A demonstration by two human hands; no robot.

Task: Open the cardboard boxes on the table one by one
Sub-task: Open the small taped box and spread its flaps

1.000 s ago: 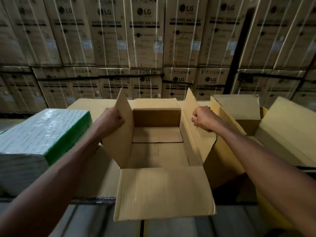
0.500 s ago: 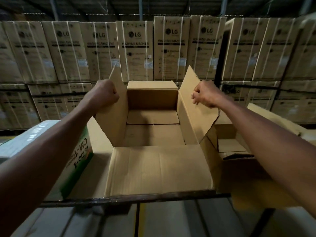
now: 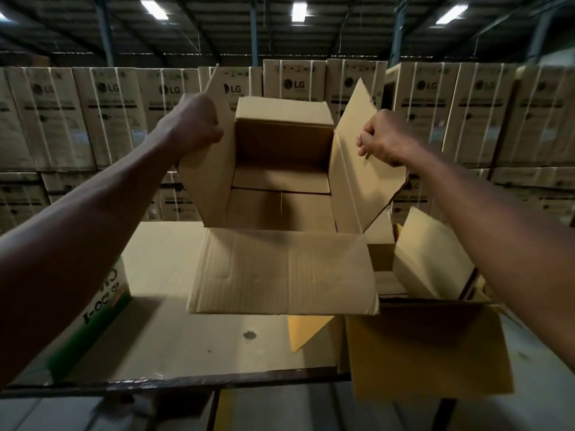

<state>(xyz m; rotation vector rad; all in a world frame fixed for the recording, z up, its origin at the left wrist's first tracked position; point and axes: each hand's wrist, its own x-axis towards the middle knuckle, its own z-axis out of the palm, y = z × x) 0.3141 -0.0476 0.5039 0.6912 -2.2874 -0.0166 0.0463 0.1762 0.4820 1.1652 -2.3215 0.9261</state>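
Observation:
An open, empty cardboard box (image 3: 281, 269) is held up above the table (image 3: 174, 346), tilted with its opening toward me and its front flap hanging down. My left hand (image 3: 194, 124) is closed on the box's left side flap. My right hand (image 3: 384, 136) is closed on the right side flap. Both flaps stand upright. A second opened cardboard box (image 3: 429, 349) sits at the table's right end, partly under my right forearm.
A white and green printed carton (image 3: 102, 309) stands at the table's left edge under my left forearm. Behind the table rises a wall of stacked LG washing machine boxes (image 3: 466, 113). The table's dark front edge (image 3: 186, 382) runs across the bottom, with floor below.
Both hands have lifted the open box up off the table and it now tilts toward me. The view has swung upward, bringing the ceiling lights into sight.

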